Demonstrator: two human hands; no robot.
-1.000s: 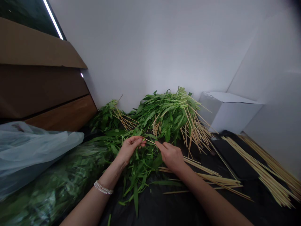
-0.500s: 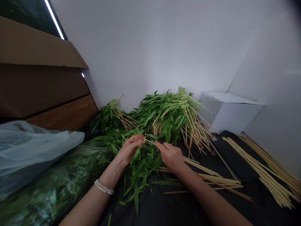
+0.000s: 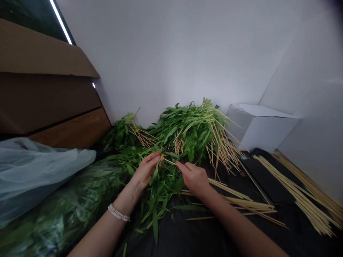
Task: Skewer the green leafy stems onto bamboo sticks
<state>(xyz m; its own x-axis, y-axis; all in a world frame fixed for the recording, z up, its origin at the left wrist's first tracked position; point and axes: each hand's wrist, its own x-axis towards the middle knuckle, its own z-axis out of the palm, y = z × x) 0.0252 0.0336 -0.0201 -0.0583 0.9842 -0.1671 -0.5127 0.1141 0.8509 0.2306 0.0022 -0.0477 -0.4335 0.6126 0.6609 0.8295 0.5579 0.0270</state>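
Observation:
My left hand [image 3: 147,169], with a beaded bracelet at the wrist, pinches a green stem above loose leafy greens [image 3: 160,196]. My right hand [image 3: 195,178] is closed on a thin wooden skewer [image 3: 169,161], whose far end meets the stem at my left fingertips. The exact contact between skewer and stem is hidden by the fingers. Leaves hang below my left hand. Behind both hands lies a large heap of greens [image 3: 177,123] with many skewers sticking out on its right side.
A smaller skewered bunch [image 3: 122,130] lies at the back left. Bagged greens [image 3: 66,203] and a pale plastic bag [image 3: 40,164] fill the left. Loose skewers [image 3: 294,191], a black flat object [image 3: 269,180] and a white box [image 3: 257,125] are at the right.
My right hand has shifted very slightly left, toward my left hand, with the skewer. Both hands keep their grips, and the piles look the same.

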